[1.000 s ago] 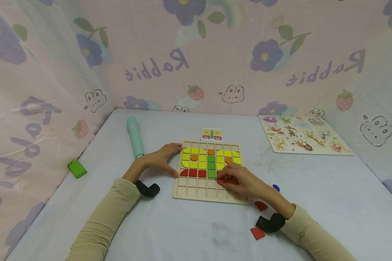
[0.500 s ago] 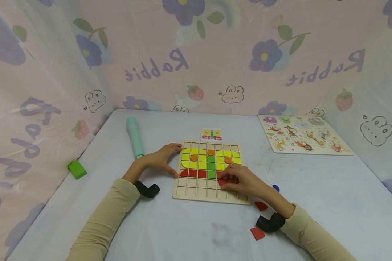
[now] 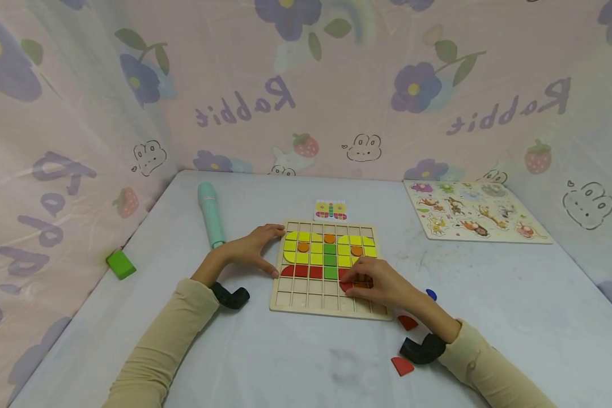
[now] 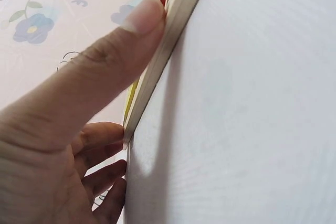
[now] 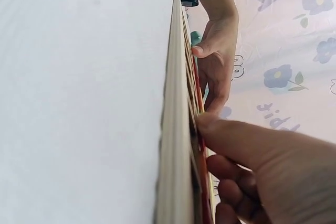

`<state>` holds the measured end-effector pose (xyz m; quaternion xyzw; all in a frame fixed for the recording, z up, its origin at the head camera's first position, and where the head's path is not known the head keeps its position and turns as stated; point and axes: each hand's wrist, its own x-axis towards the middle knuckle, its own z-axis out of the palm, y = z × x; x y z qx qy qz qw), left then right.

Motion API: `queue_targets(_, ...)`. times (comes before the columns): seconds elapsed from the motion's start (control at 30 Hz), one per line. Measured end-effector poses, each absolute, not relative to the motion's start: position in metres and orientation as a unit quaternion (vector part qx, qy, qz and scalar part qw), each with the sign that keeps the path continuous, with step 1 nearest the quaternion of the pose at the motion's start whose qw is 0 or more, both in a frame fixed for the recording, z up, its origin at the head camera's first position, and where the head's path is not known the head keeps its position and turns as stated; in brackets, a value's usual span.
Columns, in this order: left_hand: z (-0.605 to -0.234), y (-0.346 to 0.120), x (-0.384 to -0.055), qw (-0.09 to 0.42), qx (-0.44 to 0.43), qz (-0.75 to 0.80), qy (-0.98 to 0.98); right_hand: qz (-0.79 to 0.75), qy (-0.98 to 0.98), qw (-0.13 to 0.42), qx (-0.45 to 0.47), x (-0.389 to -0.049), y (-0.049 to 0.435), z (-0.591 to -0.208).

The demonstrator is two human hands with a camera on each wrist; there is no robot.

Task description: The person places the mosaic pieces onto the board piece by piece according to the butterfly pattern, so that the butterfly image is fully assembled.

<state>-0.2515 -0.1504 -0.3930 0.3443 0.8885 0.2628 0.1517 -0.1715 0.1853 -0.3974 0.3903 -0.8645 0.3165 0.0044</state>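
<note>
A wooden grid board (image 3: 306, 299) lies mid-table, with flat yellow, green, orange and red pieces forming a butterfly pattern. My left hand (image 3: 252, 249) rests at the board's left edge, thumb and fingertips spread along it; the left wrist view shows the thumb (image 4: 142, 19) against the wooden side. Over the right half, my right hand (image 3: 379, 280) pinches a red rounded piece (image 3: 344, 286) just below the red row, right of the green column. Its fingers cover several cells behind. In the right wrist view the thumb (image 5: 226, 132) sits low at the grid.
A small butterfly pattern card (image 3: 330, 210) lies beyond the board. Two red quarter-round pieces (image 3: 402, 365) and a blue piece (image 3: 430, 294) lie right of it. Left are a mint microphone-shaped object (image 3: 211, 215) and a green block (image 3: 120, 264); an animal puzzle board (image 3: 476, 212) lies back right.
My right fingers have shifted very slightly with the red piece, which now sits squarer to its cell. The left hand stays at the board's edge.
</note>
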Motion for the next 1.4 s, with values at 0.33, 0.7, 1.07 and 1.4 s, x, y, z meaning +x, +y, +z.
queue_targets(0.33,-0.393,-0.149,-0.251,0.155,0.342,0.261,0.890,0.311,-0.872,0.061,0.374,-0.170,0.227,-0.373)
queue_targets(0.7,-0.393,-0.150,-0.252,0.156,0.337,0.261,0.891,0.276,-0.901,0.002,0.335,-0.147,0.303,-0.370)
queue_targets(1.07,-0.394,-0.150,-0.251,0.156,0.339,0.264,0.889,0.320,-0.874,-0.096,0.353,-0.142,0.332,-0.382)
queue_targets(1.4,-0.391,-0.150,-0.249,0.151,0.342,0.264,0.889,0.304,-0.890,-0.050,0.336,-0.145,0.328,-0.387)
